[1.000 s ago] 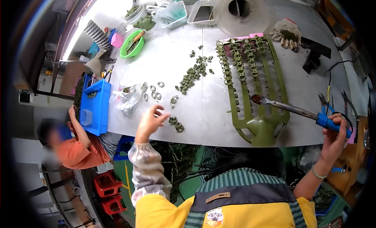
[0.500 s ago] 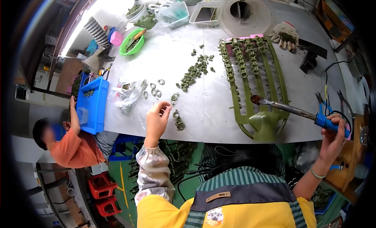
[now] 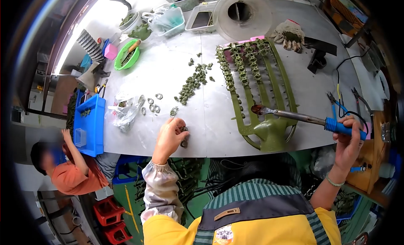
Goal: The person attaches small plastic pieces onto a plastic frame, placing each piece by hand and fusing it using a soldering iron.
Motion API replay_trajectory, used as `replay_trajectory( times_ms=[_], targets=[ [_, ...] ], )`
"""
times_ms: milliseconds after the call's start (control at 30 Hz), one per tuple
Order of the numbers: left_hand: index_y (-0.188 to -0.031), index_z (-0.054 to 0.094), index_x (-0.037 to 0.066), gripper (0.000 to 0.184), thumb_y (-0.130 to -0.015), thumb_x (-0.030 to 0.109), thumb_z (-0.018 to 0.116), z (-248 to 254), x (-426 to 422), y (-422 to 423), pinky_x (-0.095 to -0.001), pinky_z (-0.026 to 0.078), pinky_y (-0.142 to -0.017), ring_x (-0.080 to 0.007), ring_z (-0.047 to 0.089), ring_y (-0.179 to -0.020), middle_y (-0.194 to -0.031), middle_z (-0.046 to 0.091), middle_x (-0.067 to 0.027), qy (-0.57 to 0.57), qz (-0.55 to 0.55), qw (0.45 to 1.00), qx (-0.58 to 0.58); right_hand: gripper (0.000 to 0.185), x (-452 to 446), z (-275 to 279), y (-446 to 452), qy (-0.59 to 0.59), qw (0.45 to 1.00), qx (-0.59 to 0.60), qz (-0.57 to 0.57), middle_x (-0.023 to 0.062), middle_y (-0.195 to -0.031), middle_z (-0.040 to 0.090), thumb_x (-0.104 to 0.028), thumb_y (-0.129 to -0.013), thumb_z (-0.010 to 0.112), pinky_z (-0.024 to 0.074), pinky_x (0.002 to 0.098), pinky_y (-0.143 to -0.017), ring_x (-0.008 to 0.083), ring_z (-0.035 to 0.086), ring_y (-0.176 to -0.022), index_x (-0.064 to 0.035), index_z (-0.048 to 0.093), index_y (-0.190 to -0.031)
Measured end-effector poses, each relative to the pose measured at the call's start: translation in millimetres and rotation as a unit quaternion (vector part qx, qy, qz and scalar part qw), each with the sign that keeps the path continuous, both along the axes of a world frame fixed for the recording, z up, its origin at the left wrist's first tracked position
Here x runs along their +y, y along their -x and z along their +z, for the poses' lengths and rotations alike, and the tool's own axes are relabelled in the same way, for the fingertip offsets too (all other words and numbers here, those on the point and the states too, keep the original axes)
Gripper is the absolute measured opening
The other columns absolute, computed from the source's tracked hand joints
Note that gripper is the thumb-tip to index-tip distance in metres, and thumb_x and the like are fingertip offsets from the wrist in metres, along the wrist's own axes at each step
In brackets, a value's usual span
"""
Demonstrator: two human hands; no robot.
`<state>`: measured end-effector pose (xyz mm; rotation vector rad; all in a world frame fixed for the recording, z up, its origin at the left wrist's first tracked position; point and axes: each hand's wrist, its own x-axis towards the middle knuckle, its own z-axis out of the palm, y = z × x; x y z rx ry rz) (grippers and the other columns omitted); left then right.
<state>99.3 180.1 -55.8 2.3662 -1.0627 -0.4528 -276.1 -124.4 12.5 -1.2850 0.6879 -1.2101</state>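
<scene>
In the head view my right hand [image 3: 348, 142] grips the blue handle of a soldering iron [image 3: 301, 117]. Its shaft points left, and the brown, crusted tip lies over the lower part of a green comb-like frame [image 3: 269, 133]. Small green ring-shaped pieces [image 3: 243, 72] are lined up along several of the frame's bars. My left hand [image 3: 168, 137] is at the table's front edge, thumb and fingers closed around a small dark green ring piece [image 3: 184, 139], partly hidden by them. One loose ring [image 3: 173, 112] lies just beyond the fingertips.
Several loose rings and a heap of green pieces [image 3: 193, 83] lie mid-table. Left are a clear plastic bag [image 3: 126, 112], a green bowl [image 3: 130, 60] and a blue tray [image 3: 100, 131] beside a person in orange. Pliers [image 3: 333, 105] and a cable are at right, gloves [image 3: 288, 34] behind.
My left hand has come down to the small dark green piece and closed its fingers around it. The view has shifted, while the iron stays over the frame in my right hand.
</scene>
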Motion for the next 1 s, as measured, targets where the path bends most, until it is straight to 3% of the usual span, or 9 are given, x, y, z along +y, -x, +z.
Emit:
replay_trajectory(
  times_ms=[133, 167, 300, 400, 567, 833, 967, 1000],
  targets=[
    [-0.092, 0.056, -0.001, 0.025, -0.077, 0.002, 0.075, 4, -5, 5, -0.0262, 0.051, -0.06, -0.0149, 0.063, -0.065, -0.078, 0.064, -0.0074, 0.04, 0.042, 0.998, -0.014, 0.027, 3, 1, -3, 0.005, 1.0, 0.005, 0.008, 0.0134, -0.093, 0.062, -0.022, -0.096, 0.057, 0.0565, 0.0236, -0.053, 0.0144, 0.063, -0.058, 0.0024, 0.063, -0.087],
    [-0.091, 0.062, 0.0, 0.02, -0.076, 0.003, 0.074, 7, -6, 8, -0.0275, 0.05, -0.06, -0.0187, 0.063, -0.062, -0.073, 0.067, -0.0072, 0.064, 0.064, 0.995, -0.03, 0.027, 3, 1, -4, 0.005, 1.0, 0.005, 0.01, 0.0136, -0.093, 0.062, -0.022, -0.096, 0.057, 0.0567, 0.0235, -0.053, 0.0145, 0.063, -0.058, 0.0026, 0.063, -0.087],
    [-0.097, 0.073, 0.001, 0.018, -0.08, 0.003, 0.074, 6, 0, 1, -0.0228, 0.05, -0.062, -0.0072, 0.063, -0.066, -0.078, 0.071, -0.0051, 0.086, 0.093, 0.989, 0.079, 0.028, 4, 2, -6, 0.009, 1.0, 0.003, 0.016, 0.014, -0.093, 0.061, -0.022, -0.095, 0.057, 0.0573, 0.0233, -0.052, 0.0149, 0.064, -0.062, 0.0033, 0.064, -0.087],
    [-0.1, 0.073, 0.0, 0.016, -0.085, 0.003, 0.07, 13, -4, 1, -0.0223, 0.05, -0.063, -0.009, 0.064, -0.068, -0.08, 0.071, -0.0034, 0.192, 0.139, 0.954, 0.186, 0.028, 5, 2, -7, 0.007, 1.0, 0.0, 0.018, 0.0141, -0.093, 0.061, -0.022, -0.095, 0.057, 0.0577, 0.0236, -0.052, 0.0151, 0.064, -0.063, 0.0037, 0.064, -0.087],
    [-0.103, 0.072, 0.0, 0.015, -0.09, 0.003, 0.066, 35, -19, 18, -0.0211, 0.05, -0.072, -0.0082, 0.064, -0.079, -0.086, 0.068, -0.0011, 0.188, 0.113, 0.945, 0.241, 0.027, 5, 1, -4, 0.008, 1.0, -0.007, 0.025, 0.0142, -0.094, 0.061, -0.021, -0.096, 0.057, 0.0584, 0.0245, -0.051, 0.0163, 0.065, -0.063, 0.0039, 0.064, -0.087],
    [-0.106, 0.07, -0.002, 0.018, -0.088, -0.001, 0.065, 36, -66, 43, -0.0238, 0.053, -0.07, -0.0113, 0.066, -0.08, -0.086, 0.068, -0.0045, 0.23, 0.016, 0.957, 0.175, 0.024, 10, 1, -11, 0.012, 0.999, -0.019, 0.028, 0.0154, -0.093, 0.062, -0.017, -0.095, 0.057, 0.0614, 0.0277, -0.052, 0.0207, 0.067, -0.069, 0.0051, 0.064, -0.09],
    [-0.102, 0.073, 0.005, 0.018, -0.084, 0.0, 0.07, 45, -106, 51, -0.0237, 0.05, -0.07, -0.0121, 0.063, -0.08, -0.087, 0.068, -0.0048, 0.229, -0.072, 0.969, 0.065, 0.025, 16, -4, -31, 0.014, 0.998, -0.021, 0.054, 0.0163, -0.094, 0.063, -0.017, -0.096, 0.057, 0.0626, 0.0292, -0.055, 0.0217, 0.068, -0.069, 0.0055, 0.065, -0.091],
    [-0.1, 0.073, 0.006, 0.018, -0.083, 0.001, 0.071, 47, -114, 51, -0.0253, 0.05, -0.071, -0.0136, 0.062, -0.08, -0.085, 0.069, -0.0041, 0.23, -0.096, 0.968, -0.006, 0.025, 17, -7, -36, 0.013, 0.998, -0.018, 0.054, 0.0165, -0.094, 0.063, -0.017, -0.096, 0.057, 0.0627, 0.0294, -0.055, 0.0218, 0.068, -0.069, 0.0056, 0.065, -0.091]
  ],
)
